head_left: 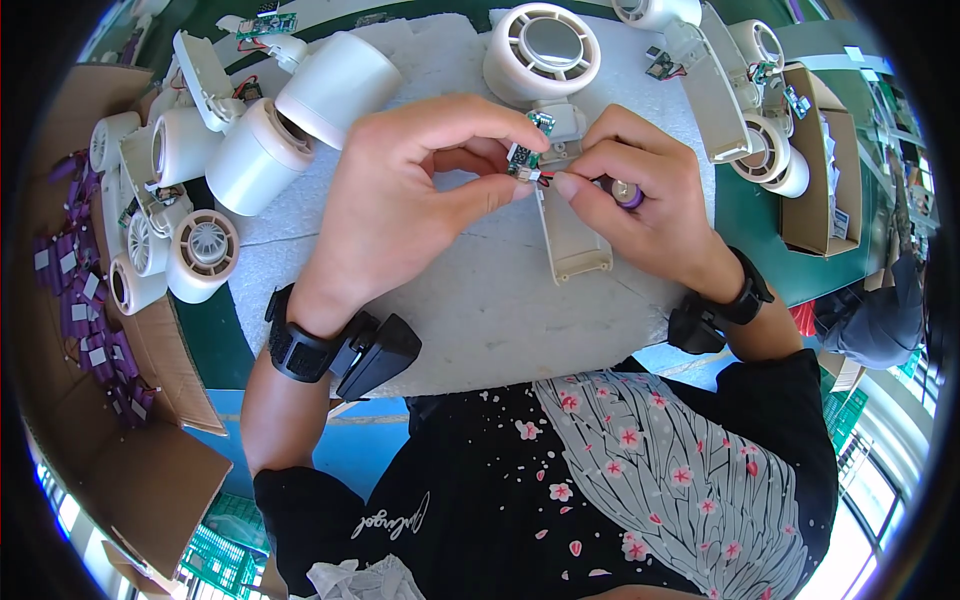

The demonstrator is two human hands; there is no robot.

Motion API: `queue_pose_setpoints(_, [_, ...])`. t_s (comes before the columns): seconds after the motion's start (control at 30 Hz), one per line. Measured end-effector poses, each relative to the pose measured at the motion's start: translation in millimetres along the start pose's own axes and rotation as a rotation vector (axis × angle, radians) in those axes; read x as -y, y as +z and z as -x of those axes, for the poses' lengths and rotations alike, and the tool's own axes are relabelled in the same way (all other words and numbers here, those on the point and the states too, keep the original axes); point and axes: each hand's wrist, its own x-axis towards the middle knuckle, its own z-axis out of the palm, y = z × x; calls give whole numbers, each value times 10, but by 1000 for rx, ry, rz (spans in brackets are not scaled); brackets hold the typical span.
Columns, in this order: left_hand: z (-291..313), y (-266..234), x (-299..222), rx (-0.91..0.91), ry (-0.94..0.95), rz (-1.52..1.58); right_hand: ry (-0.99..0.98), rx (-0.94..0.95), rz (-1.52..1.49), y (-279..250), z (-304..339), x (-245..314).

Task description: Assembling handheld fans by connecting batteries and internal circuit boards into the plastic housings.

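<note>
My left hand [395, 195] pinches a small green circuit board [520, 158] with a white connector between thumb and forefinger. My right hand [655, 190] is closed round a purple cylindrical battery [628, 194], one end of which shows between the fingers. Its thumb and forefinger grip thin red and black wires [546, 178] at the board's connector; whether the plug is fully seated cannot be made out. Beneath the hands lies a cream handle shell [577, 255], joined to a round white fan head [541, 55] with a slotted rim.
A white foam mat [450, 330] covers the green table. Several white fan units [250, 160] crowd its left, others [740, 110] its right. One open cardboard box [150, 480] at left holds several purple batteries [85, 300]; a smaller box [840, 190] stands at right.
</note>
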Motion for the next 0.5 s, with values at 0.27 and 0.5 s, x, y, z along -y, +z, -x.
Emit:
queue_pose_setpoints(0.27, [4,10,-6,-7,-9,-15,0,-15,1,1,1,-2])
queue_pose_setpoints(0.5, [8,37,-3,-44,-34,-6,19,0,-13,-13,4,0])
